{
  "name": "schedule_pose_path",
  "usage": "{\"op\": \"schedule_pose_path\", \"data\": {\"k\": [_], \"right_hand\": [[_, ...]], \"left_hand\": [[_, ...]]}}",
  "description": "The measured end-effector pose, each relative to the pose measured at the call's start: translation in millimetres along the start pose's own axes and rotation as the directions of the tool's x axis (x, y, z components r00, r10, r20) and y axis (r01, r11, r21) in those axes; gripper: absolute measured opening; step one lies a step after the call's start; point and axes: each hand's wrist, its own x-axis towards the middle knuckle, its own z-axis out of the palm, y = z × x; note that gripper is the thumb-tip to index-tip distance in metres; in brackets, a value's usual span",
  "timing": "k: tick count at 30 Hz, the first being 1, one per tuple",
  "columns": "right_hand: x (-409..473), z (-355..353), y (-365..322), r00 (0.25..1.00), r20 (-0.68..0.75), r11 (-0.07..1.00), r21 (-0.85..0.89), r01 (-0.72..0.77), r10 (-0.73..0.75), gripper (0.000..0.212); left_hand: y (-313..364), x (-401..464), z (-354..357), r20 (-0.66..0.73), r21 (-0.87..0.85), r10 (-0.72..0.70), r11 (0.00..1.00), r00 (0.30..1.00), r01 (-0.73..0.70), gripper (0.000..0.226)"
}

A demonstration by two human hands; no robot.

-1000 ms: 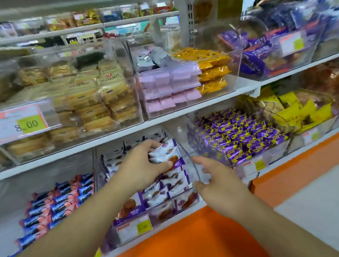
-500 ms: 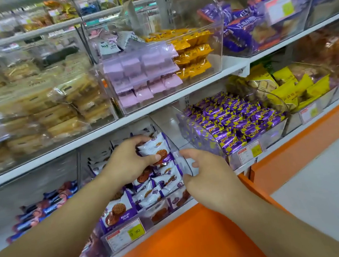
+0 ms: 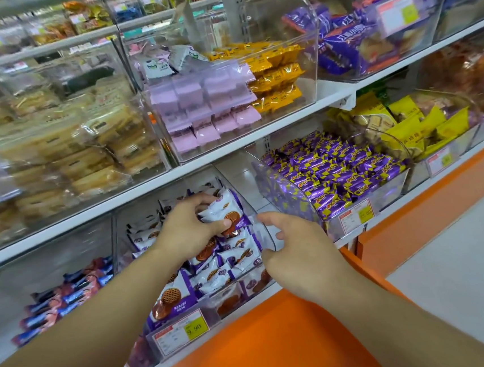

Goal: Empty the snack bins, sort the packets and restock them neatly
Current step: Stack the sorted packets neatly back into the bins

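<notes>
A clear plastic bin (image 3: 217,307) on the lower shelf holds several white-and-purple waffle biscuit packets (image 3: 236,255). My left hand (image 3: 187,231) reaches into it and grips a small stack of those packets (image 3: 225,210) between thumb and fingers, near the bin's back. My right hand (image 3: 294,252) is at the bin's right side wall, fingers loosely curled at the clear wall's edge; whether it grips the wall is hard to tell.
Neighbouring bins hold purple-and-yellow candies (image 3: 331,171), red-and-blue bars (image 3: 68,294), yellow packets (image 3: 412,125), lilac and orange packets (image 3: 206,104) and wafer packs (image 3: 64,159). An orange counter ledge (image 3: 265,346) lies below the shelf; the floor (image 3: 464,265) is to the right.
The camera has moved closer and tilted down. My left hand keeps hold of the waffle packets; my right hand has moved in from the right to the bin's side wall.
</notes>
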Motion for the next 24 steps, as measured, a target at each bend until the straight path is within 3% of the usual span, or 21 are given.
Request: {"op": "schedule_pose_path", "data": {"k": [5,8,12,21,24], "right_hand": [[1.3,0.9,0.2,1.000,0.005,1.000,-0.007,-0.017,0.017,0.060],[2.2,0.5,0.2,1.000,0.003,1.000,-0.018,-0.005,0.006,0.059],[3.9,2.0,2.6,1.000,-0.001,0.999,-0.036,-0.011,0.011,0.064],[2.2,0.9,2.6,1.000,0.008,1.000,-0.001,0.010,-0.010,0.058],[1.1,0.1,3.0,1.000,0.009,1.000,0.011,0.004,-0.004,0.058]], "left_hand": [[-4.3,1.5,14.5,-0.026,0.234,0.083,0.969,0.996,-0.075,0.057],[-4.4,3.4,17.8,-0.035,0.455,0.156,0.882,0.987,-0.123,0.055],[-2.5,4.1,19.3,0.016,0.572,0.139,0.811,0.990,-0.123,0.057],[-6.1,-3.4,1.1,0.067,0.524,0.190,0.829,0.980,-0.196,0.082],[-7.9,-13.2,-10.6,0.023,0.503,0.187,0.847,0.982,-0.173,0.081]]}}
